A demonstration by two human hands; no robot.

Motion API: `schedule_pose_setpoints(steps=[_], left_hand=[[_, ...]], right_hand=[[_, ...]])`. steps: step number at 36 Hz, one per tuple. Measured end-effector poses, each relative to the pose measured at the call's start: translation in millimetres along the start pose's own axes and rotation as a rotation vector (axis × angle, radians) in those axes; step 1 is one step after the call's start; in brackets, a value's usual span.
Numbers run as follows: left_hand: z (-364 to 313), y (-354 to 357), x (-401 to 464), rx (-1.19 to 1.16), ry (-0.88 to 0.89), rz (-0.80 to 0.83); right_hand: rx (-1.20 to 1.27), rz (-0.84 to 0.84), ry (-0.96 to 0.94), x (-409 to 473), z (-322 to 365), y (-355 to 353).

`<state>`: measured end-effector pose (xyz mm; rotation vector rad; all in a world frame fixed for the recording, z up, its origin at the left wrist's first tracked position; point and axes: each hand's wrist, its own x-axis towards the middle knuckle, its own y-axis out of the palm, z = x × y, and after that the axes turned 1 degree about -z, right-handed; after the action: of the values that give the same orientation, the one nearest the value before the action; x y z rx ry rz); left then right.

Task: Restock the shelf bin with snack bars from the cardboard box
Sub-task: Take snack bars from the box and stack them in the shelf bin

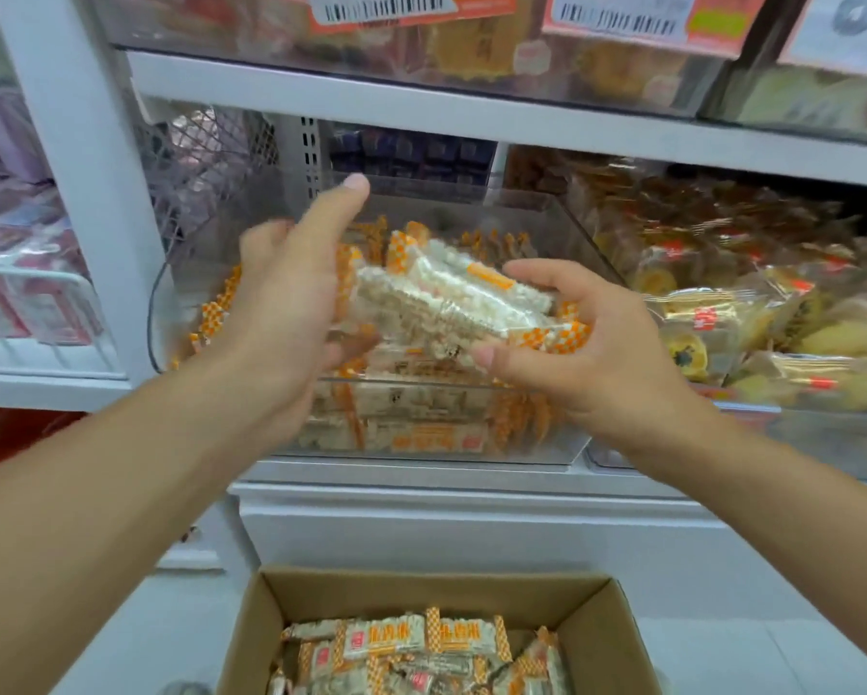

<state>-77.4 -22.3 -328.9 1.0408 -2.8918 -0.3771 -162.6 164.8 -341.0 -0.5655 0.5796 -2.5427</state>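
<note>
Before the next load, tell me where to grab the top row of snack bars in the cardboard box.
Probably take the top row of bars by its long sides, coming straight down through the open top of the cardboard box. The bars lie flat, side by side, so both hands could clamp several at once. The crimped orange ends look too thin for a firm hold. Right now the left hand and right hand hold a bundle over the bin.

Snack bars (451, 298) in glossy clear plastic wrappers, orange-checked printed ends, rough puffed-grain texture showing through. Shelf bin (471, 443) clear hard plastic, smooth, slightly reflective. Below the bin, cardboard box (436, 589) plain brown, matt. Above the bin, shelf board (471, 110) white painted, smooth. Right of the bin, pastries (752, 313) in shiny crinkled film.
</note>
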Motion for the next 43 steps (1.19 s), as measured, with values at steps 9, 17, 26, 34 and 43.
schedule_pose_setpoints(steps=[9, 17, 26, 34, 43], left_hand=[[15, 24, 1, 0.045, 0.035, 0.068], [20, 29, 2, 0.066, 0.093, -0.029], [12, 9, -1, 0.135, 0.094, -0.051], [6, -46, 10, 0.903, 0.514, -0.166], [36, -79, 18, 1.613, 0.594, 0.097]], right_hand=[[0.290, 0.157, 0.042, -3, 0, 8], [0.006, 0.093, -0.101, 0, 3, 15], [-0.266, 0.141, -0.250, 8, 15, 23], [-0.122, 0.070, -0.114, 78, 16, 27], [-0.219, 0.183, -0.178, 209, 16, 92]])
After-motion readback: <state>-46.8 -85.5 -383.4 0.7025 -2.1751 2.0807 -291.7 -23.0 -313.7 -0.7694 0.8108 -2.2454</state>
